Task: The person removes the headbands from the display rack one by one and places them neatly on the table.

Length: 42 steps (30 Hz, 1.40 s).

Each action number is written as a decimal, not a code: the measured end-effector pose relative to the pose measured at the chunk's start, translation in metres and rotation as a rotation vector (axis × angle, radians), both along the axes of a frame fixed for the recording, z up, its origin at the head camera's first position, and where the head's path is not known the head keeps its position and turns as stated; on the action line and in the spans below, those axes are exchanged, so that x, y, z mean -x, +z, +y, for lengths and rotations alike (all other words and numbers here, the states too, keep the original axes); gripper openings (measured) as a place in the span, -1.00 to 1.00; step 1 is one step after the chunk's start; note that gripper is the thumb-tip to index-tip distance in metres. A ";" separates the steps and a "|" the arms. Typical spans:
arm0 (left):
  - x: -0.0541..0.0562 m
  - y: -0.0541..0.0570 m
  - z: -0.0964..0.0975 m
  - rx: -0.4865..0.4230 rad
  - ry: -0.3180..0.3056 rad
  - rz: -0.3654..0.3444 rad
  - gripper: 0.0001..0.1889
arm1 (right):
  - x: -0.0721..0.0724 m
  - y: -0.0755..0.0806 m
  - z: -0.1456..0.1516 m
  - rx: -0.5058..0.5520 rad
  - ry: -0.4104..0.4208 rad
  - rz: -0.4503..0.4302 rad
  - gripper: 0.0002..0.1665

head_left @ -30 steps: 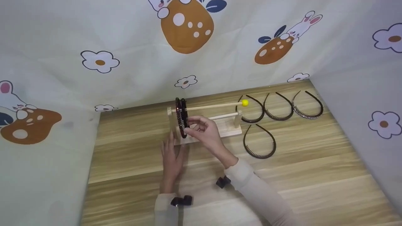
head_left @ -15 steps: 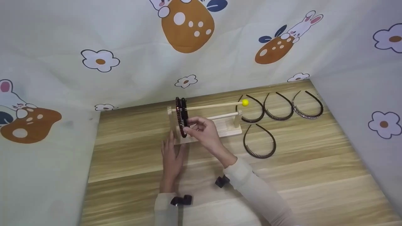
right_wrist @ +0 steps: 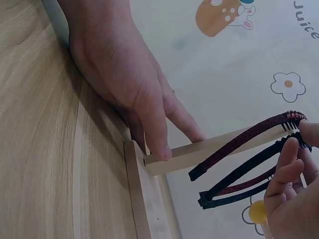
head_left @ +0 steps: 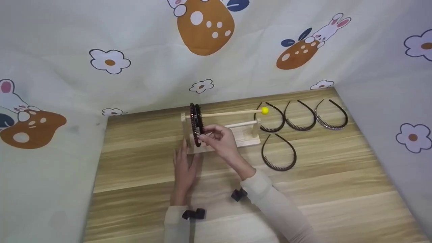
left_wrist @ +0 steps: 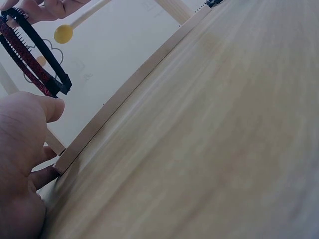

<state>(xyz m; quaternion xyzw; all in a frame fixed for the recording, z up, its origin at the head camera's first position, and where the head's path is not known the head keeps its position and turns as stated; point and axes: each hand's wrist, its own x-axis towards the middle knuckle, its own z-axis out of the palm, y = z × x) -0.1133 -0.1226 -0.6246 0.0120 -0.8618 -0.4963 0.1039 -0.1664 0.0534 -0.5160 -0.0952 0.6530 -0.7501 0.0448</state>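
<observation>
A dark red glittery headband (right_wrist: 239, 135) and a black headband (right_wrist: 244, 167) hang side by side on the top rod of a wooden stand (head_left: 248, 142), near its left post. With thumb and fingertips my right hand (head_left: 221, 141) pinches the black headband at its toothed lower curve; the red one lies close against it. My left hand (head_left: 184, 172) rests at the stand's left end, its fingers extended. In the right wrist view, the left fingertips (right_wrist: 162, 149) touch the post and base.
Several dark toothed headbands lie on the table right of the stand: one nearer headband (head_left: 279, 168) and a row behind it, ending in a glittery headband (head_left: 332, 127). The top rod ends in a yellow ball (head_left: 265, 110). A patterned cloth wall (head_left: 152, 77) encloses the table.
The head view has shifted slightly. Both hands keep nearly the same places, and the headbands stay on the rod near the left post.
</observation>
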 end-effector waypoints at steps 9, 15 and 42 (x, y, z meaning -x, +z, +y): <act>0.003 -0.003 0.000 0.015 -0.018 0.064 -0.19 | 0.000 0.003 0.002 -0.012 -0.009 0.012 -0.70; 0.004 -0.003 -0.001 0.033 -0.014 0.058 -0.21 | 0.001 0.005 0.004 -0.001 -0.015 0.025 -0.72; 0.000 0.000 0.000 0.001 -0.013 -0.007 -0.17 | -0.001 0.023 0.019 0.166 -0.046 0.052 -0.82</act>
